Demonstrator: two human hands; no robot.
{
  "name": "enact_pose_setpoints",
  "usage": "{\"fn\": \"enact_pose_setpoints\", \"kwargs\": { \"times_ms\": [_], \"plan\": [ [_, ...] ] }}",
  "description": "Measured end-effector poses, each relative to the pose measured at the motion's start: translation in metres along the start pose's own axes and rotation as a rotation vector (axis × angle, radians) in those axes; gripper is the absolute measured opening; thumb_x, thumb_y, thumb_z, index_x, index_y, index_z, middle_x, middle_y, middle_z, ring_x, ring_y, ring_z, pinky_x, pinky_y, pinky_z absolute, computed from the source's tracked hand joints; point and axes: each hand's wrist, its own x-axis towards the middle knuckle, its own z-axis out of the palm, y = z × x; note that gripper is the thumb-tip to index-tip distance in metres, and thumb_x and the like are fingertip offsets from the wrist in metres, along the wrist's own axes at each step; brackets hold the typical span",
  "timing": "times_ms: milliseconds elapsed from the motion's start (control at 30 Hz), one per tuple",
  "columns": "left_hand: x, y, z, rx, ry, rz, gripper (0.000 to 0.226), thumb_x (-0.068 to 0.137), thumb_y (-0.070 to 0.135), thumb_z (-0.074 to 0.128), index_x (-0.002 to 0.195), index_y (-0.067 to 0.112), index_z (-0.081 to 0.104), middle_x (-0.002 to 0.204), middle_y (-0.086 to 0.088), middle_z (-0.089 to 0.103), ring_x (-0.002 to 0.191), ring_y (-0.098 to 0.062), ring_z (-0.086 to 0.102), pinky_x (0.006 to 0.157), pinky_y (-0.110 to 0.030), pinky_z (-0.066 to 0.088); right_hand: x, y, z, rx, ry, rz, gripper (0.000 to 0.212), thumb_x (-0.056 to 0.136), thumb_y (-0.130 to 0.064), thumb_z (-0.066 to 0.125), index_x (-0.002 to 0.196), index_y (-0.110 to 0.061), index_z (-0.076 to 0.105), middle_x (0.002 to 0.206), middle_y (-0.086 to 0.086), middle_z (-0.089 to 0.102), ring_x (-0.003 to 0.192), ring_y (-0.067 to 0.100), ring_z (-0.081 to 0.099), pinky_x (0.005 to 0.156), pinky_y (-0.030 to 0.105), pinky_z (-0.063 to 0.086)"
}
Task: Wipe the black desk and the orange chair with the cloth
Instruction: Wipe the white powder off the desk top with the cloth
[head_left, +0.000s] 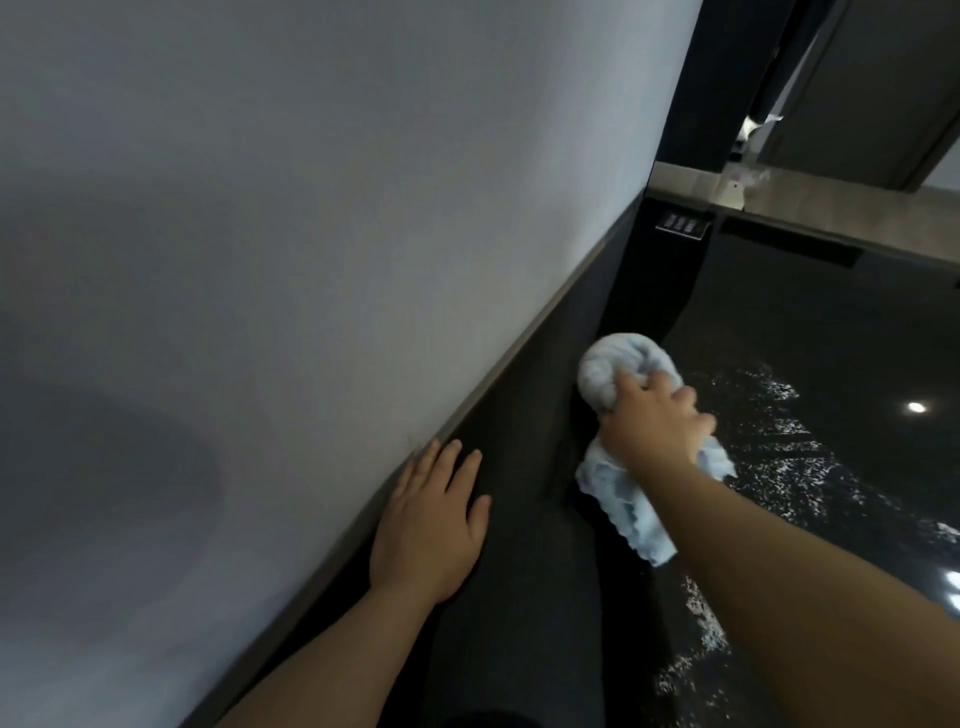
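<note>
Right hand (655, 415) grips bunched cloth (618, 374) on black tabletop (831, 338) near left raised edge; left hand (431, 525) flat, fingers straight, braced on dark ledge (519, 467) under wall (311, 208). We advise long overlapping strokes rightward: wall blocks left, open room right. Orange chair unseen.
</note>
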Motion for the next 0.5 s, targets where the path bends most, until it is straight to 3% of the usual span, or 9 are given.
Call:
{"fn": "enact_pose_setpoints", "kwargs": {
  "times_ms": [100,200,267,333,400,500],
  "plan": [
    [0.0,-0.001,0.002,0.008,0.007,0.008,0.054,0.101,0.043,0.022,0.151,0.029,0.01,0.16,0.007,0.004,0.147,-0.012,-0.004,0.118,-0.028,-0.003,0.0,0.011,-0.015,0.066,0.029,0.089,0.046,0.089,-0.034,0.049,0.133,-0.026,0.043,0.141,0.01,0.037,0.122,0.034,0.038,0.095,0.047,0.033],
    [0.003,-0.001,0.004,0.027,0.033,0.006,0.054,0.1,0.044,0.019,0.151,0.028,0.011,0.16,0.006,0.006,0.147,-0.013,-0.001,0.117,-0.027,-0.001,-0.011,-0.022,-0.022,0.176,0.15,-0.16,0.046,0.087,-0.035,0.05,0.132,-0.032,0.043,0.139,0.008,0.039,0.12,0.035,0.04,0.094,0.047,0.034],
    [0.003,-0.001,0.004,0.043,0.038,0.018,0.061,0.094,0.049,0.009,0.151,0.027,0.014,0.159,0.005,0.009,0.147,-0.013,0.002,0.117,-0.026,0.0,-0.018,-0.049,-0.013,0.141,0.078,-0.349,0.049,0.09,-0.037,0.048,0.137,-0.041,0.035,0.144,0.005,0.033,0.123,0.034,0.036,0.096,0.049,0.032],
    [0.003,0.0,0.004,0.034,0.032,0.018,0.076,0.083,0.055,-0.003,0.15,0.027,0.018,0.159,0.005,0.013,0.147,-0.014,0.004,0.114,-0.024,-0.002,-0.017,-0.056,0.001,0.045,0.021,-0.414,0.05,0.091,-0.04,0.047,0.138,-0.044,0.029,0.148,0.003,0.027,0.126,0.034,0.033,0.097,0.05,0.031],
    [0.002,0.0,0.003,0.049,0.036,0.022,0.079,0.081,0.055,-0.006,0.151,0.028,0.017,0.159,0.006,0.011,0.147,-0.013,0.003,0.112,-0.022,-0.006,-0.004,-0.046,0.006,0.018,0.052,-0.367,0.049,0.092,-0.041,0.046,0.138,-0.043,0.029,0.148,0.003,0.026,0.125,0.035,0.034,0.096,0.051,0.031],
    [0.003,0.001,0.002,0.02,0.032,0.01,0.055,0.099,0.047,0.018,0.151,0.029,0.013,0.159,0.007,0.006,0.147,-0.011,-0.002,0.114,-0.023,-0.006,0.02,-0.022,0.0,0.008,0.046,-0.187,0.045,0.092,-0.038,0.044,0.137,-0.036,0.036,0.146,0.007,0.03,0.125,0.036,0.035,0.096,0.051,0.032]
  ]
}}
